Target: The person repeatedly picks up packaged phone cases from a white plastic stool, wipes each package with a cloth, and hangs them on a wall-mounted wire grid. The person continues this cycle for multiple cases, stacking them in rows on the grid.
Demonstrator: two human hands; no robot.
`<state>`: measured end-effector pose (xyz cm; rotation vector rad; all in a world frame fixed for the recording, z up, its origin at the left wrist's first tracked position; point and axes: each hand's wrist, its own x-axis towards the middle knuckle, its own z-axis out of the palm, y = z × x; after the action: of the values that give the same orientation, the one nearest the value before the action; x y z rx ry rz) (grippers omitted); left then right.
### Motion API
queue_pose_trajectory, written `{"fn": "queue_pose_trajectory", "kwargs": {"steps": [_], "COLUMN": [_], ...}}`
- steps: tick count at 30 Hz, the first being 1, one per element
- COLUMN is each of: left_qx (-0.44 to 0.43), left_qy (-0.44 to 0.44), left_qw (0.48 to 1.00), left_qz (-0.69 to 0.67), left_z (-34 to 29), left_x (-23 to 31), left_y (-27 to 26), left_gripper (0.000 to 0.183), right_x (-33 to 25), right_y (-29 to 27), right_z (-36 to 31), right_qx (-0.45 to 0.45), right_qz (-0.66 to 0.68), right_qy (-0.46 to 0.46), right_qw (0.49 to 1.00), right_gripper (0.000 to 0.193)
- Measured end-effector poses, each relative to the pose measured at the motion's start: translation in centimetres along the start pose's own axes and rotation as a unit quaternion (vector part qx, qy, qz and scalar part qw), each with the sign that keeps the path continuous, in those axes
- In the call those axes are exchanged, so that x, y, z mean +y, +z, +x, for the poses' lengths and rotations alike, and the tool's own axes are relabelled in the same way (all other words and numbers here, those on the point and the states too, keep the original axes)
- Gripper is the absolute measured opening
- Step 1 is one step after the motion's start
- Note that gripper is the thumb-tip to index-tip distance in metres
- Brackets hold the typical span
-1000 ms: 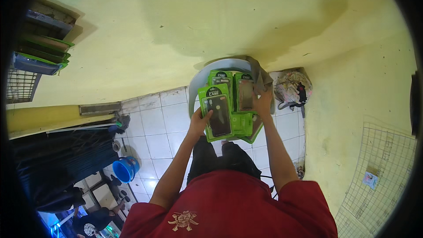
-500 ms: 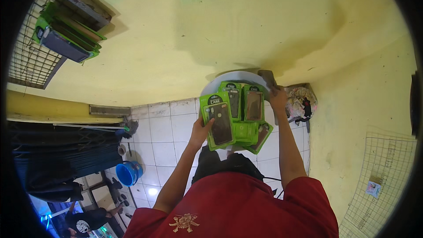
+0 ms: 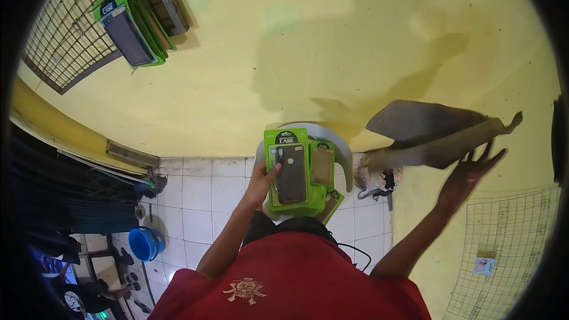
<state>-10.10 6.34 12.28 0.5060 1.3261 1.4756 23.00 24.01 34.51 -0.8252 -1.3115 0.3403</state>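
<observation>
Grips in left hand (image 3: 262,184) one dark phone case (image 3: 290,181) in green packaging, over pale chair (image 3: 342,157) with further green packs (image 3: 322,166). Includes right hand (image 3: 464,178), spread wide, near brown cloth (image 3: 424,121) in mid-air; cannot tell whether touching

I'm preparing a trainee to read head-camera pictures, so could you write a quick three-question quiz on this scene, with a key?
1. Which hand holds the front phone case pack?
A) left
B) right
C) both

2. True or false: the right hand is curled into a tight fist.

3. What colour is the bucket on the tiled floor?

Key:
1. A: the left hand holds it at its left edge.
2. False: the right hand is open, with its fingers spread.
3. Blue.
</observation>
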Motion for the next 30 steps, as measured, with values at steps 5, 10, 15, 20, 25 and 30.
{"fn": "queue_pose_trajectory", "kwargs": {"steps": [5,10,15,20,25,30], "left_qx": [-0.009,0.006,0.033,-0.037,-0.127,-0.100], "left_qy": [0.029,0.033,-0.047,-0.035,-0.049,-0.065], "left_qw": [1.000,0.999,0.982,0.960,0.941,0.961], "left_qz": [-0.006,-0.018,-0.179,-0.276,-0.309,-0.248], "left_z": [0.1,-0.6,-0.6,-1.0,-1.4,-1.5], "left_x": [1.4,1.7,2.9,4.8,6.3,7.2], "left_y": [1.0,0.8,-0.4,0.7,3.0,2.5], "left_gripper": [0.031,0.030,0.040,0.050,0.055,0.048], "right_x": [2.8,2.1,0.8,0.7,-2.2,-4.2], "right_y": [5.0,6.3,5.1,6.3,12.1,14.9], "right_z": [-8.6,-12.2,-14.7,-18.1,-21.0,-19.5], "right_qx": [-0.059,-0.112,-0.303,-0.212,-0.458,-0.515], "right_qz": [0.062,0.471,0.049,0.201,0.005,-0.053], "right_qy": [0.435,0.606,0.166,0.552,0.062,-0.076], "right_qw": [0.896,0.631,0.937,0.781,0.887,0.852], "right_gripper": [0.074,0.058,0.055,0.050,0.052,0.072]}}
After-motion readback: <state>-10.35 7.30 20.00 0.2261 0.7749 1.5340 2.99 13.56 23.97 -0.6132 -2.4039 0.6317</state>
